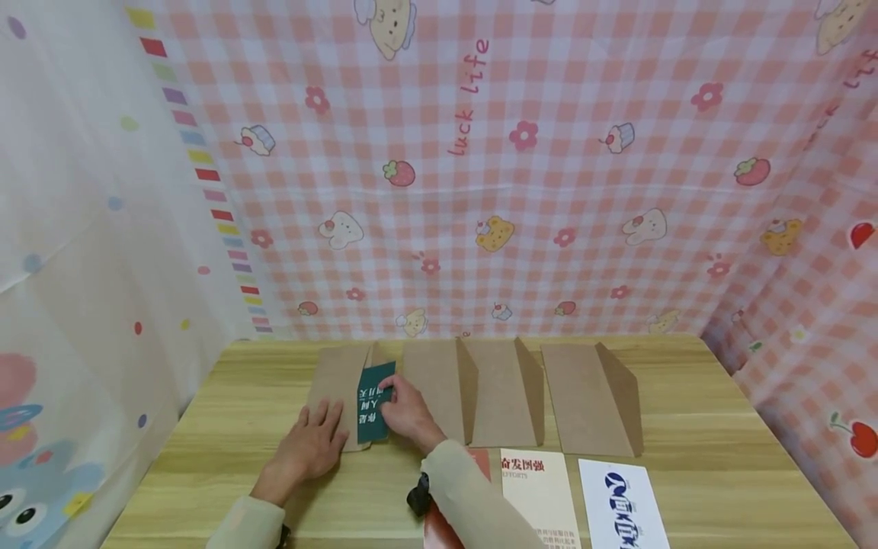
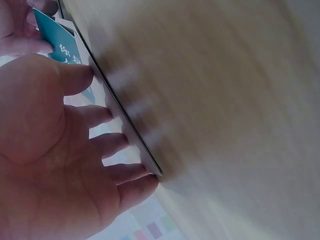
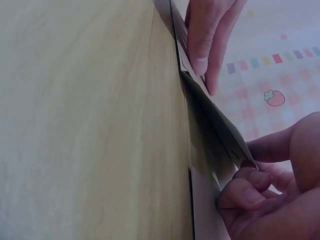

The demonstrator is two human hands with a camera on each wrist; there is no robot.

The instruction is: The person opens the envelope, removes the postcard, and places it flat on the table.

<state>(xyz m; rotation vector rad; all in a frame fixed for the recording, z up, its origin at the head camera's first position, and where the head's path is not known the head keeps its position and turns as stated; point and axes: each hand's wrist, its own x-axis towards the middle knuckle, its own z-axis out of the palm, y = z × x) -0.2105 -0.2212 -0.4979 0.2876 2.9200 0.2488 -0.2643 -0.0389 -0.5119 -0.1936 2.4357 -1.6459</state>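
A brown kraft envelope (image 1: 338,375) lies flat at the left of the row, its flap side toward the right. My left hand (image 1: 315,444) rests on it with the fingers spread, and the left wrist view shows those fingertips pressing along the envelope's surface. A dark green card (image 1: 370,422) with white characters overlaps the envelope's right side. My right hand (image 1: 409,412) pinches the card's right edge between thumb and fingers. From the right wrist view, the card slants up off the table at the pinched end. How much of the card is inside the envelope cannot be told.
More kraft envelopes stand in line to the right: one (image 1: 430,381), another (image 1: 495,389) and a third (image 1: 576,396), flaps unfolded. Nearer are a red card (image 1: 442,534), partly under the right sleeve, a cream card (image 1: 538,496) and a white card (image 1: 604,511) with blue print.
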